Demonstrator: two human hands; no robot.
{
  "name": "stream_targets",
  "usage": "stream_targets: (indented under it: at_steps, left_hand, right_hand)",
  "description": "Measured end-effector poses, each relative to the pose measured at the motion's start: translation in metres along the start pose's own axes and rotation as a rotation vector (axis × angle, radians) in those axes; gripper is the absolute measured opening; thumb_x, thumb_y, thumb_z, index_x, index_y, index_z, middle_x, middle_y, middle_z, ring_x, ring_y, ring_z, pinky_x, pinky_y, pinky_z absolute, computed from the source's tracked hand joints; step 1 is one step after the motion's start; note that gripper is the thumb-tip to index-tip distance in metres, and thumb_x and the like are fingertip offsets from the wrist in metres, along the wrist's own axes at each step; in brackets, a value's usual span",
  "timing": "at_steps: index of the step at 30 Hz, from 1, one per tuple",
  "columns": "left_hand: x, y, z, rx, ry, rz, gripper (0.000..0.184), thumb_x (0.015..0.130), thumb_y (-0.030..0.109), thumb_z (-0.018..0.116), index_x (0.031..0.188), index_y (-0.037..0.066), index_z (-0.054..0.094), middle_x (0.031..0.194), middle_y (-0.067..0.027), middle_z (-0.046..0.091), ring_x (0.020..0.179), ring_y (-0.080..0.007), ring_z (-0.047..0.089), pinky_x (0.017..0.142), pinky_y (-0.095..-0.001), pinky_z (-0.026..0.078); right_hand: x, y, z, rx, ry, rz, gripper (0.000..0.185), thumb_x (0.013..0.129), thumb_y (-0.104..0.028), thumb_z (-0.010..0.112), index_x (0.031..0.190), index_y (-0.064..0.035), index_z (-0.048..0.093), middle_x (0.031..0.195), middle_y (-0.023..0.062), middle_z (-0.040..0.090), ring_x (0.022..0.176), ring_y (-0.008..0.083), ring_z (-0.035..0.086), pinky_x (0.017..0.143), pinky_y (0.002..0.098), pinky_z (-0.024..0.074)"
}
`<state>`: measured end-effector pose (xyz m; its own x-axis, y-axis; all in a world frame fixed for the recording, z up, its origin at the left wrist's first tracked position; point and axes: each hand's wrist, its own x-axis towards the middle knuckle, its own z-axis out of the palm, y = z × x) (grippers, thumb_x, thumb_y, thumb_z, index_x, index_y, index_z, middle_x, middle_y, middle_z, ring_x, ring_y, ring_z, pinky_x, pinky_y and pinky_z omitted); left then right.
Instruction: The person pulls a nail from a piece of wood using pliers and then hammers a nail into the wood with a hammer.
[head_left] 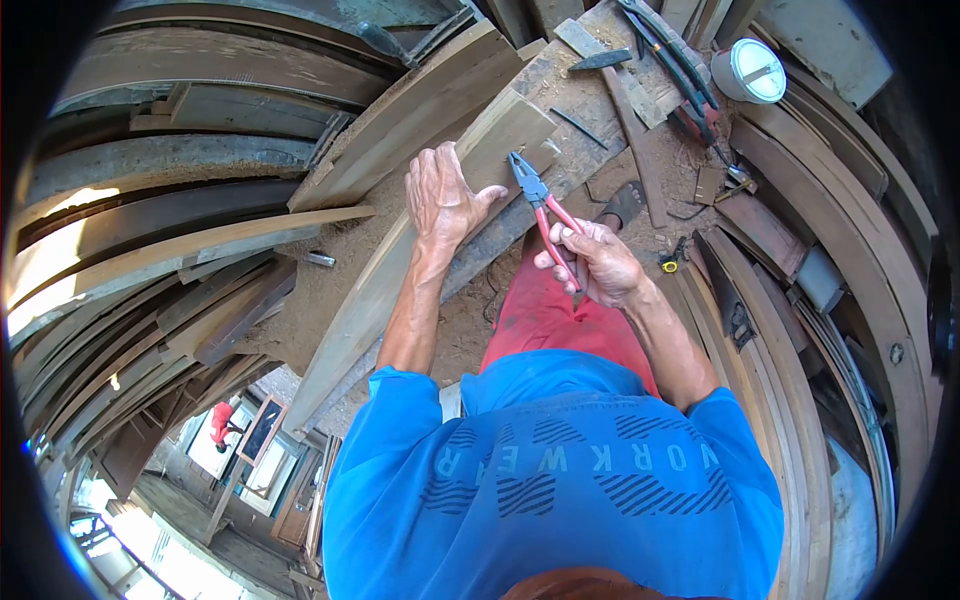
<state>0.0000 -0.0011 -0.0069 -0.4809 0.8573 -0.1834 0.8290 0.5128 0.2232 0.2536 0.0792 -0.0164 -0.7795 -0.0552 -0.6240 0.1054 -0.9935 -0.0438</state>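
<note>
Pliers with red handles are gripped in my right hand, their metal jaws pointing up and left over the edge of a wooden plank. Whether the jaw tips touch the wood I cannot tell. My left hand lies on that plank, fingers stretched out and thumb spread toward the pliers. A thin dark rod rests on the bench just beyond the plank's end. Farther up lies a hammer with its long wooden handle running down to the right.
Long-handled cutters lie at the bench's far right, beside a white bucket. Stacked boards crowd both sides. On the right are a yellow tape measure and a sandaled foot. Another person in red appears far behind.
</note>
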Motion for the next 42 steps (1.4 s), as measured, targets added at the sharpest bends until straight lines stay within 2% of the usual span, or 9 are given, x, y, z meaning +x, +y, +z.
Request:
stream_targets:
  at_steps: [5,8,11,14,23,27,33,36,42]
  left_hand:
    - [-0.001,0.002,0.001,0.012,0.015,0.003,0.095,0.054,0.040,0.103,0.126,0.000,0.057,0.106,-0.0177,0.061,0.100,-0.0373,0.060,0.086,-0.0487,0.049]
    - [-0.002,0.003,0.001,0.014,0.014,-0.002,0.095,0.054,0.040,0.103,0.126,0.000,0.058,0.107,-0.0176,0.061,0.100,-0.0370,0.060,0.086,-0.0485,0.048]
    - [-0.002,0.004,0.000,0.019,0.014,-0.010,0.095,0.054,0.040,0.103,0.127,0.000,0.058,0.107,-0.0176,0.061,0.101,-0.0369,0.060,0.087,-0.0485,0.048]
    - [-0.003,0.006,0.000,0.022,0.008,-0.014,0.094,0.054,0.039,0.103,0.127,0.000,0.058,0.107,-0.0175,0.061,0.101,-0.0369,0.060,0.088,-0.0486,0.048]
    - [-0.004,0.006,0.001,0.034,0.011,-0.006,0.094,0.056,0.041,0.102,0.129,0.001,0.058,0.111,-0.0182,0.062,0.105,-0.0377,0.060,0.089,-0.0492,0.048]
    - [-0.004,0.009,0.001,0.048,-0.006,-0.026,0.093,0.056,0.042,0.102,0.127,0.001,0.058,0.112,-0.0188,0.064,0.106,-0.0386,0.061,0.091,-0.0494,0.049]
    - [-0.004,0.008,0.003,0.061,-0.003,-0.019,0.095,0.055,0.042,0.102,0.128,0.001,0.058,0.112,-0.0185,0.063,0.105,-0.0384,0.061,0.090,-0.0495,0.048]
    - [-0.004,0.009,0.002,0.066,-0.007,-0.018,0.095,0.055,0.041,0.102,0.129,0.000,0.057,0.112,-0.0184,0.062,0.105,-0.0383,0.060,0.090,-0.0496,0.048]
    - [-0.006,0.008,0.004,0.061,0.018,0.003,0.096,0.055,0.042,0.102,0.129,0.001,0.057,0.112,-0.0182,0.063,0.106,-0.0385,0.060,0.091,-0.0495,0.047]
  right_hand:
    - [-0.002,-0.002,0.003,-0.016,0.012,0.034,0.024,0.111,-0.035,0.059,0.117,-0.0138,0.052,0.089,0.0065,0.070,0.056,0.0079,0.054,0.045,0.0226,0.0412]
    - [0.000,0.004,-0.009,0.013,-0.046,0.033,0.026,0.109,-0.036,0.062,0.118,-0.0128,0.054,0.097,0.0106,0.074,0.063,0.0099,0.064,0.049,0.0239,0.0523]
    - [0.000,0.013,-0.010,0.001,-0.054,-0.048,0.030,0.108,-0.034,0.066,0.123,-0.0101,0.057,0.108,0.0160,0.076,0.076,0.0176,0.074,0.064,0.0326,0.0649]
    - [-0.007,0.011,0.004,0.136,-0.058,-0.025,0.033,0.107,-0.032,0.067,0.127,-0.0074,0.059,0.116,0.0207,0.075,0.089,0.0257,0.079,0.079,0.0433,0.0686]
    - [-0.002,0.022,0.013,0.272,-0.095,-0.042,0.030,0.113,-0.023,0.051,0.131,0.0001,0.058,0.121,0.0267,0.074,0.093,0.0292,0.080,0.076,0.0454,0.0695]
    - [-0.003,0.020,0.023,0.206,0.008,-0.039,0.023,0.113,-0.023,0.049,0.126,-0.0047,0.056,0.103,0.0182,0.075,0.074,0.0200,0.075,0.063,0.0354,0.0650]
    - [-0.002,0.024,0.032,0.245,0.030,-0.032,0.015,0.112,-0.026,0.053,0.116,-0.0118,0.054,0.090,0.0107,0.070,0.061,0.0113,0.061,0.050,0.0258,0.0520]
    - [-0.003,0.019,0.038,0.211,0.053,-0.013,0.014,0.112,-0.028,0.055,0.113,-0.0140,0.051,0.084,0.0057,0.063,0.058,0.0078,0.053,0.046,0.0233,0.0444]
    - [-0.006,0.017,0.027,0.195,0.011,0.024,0.019,0.112,-0.030,0.057,0.104,-0.0150,0.049,0.083,0.0025,0.058,0.060,0.0063,0.049,0.047,0.0230,0.0421]
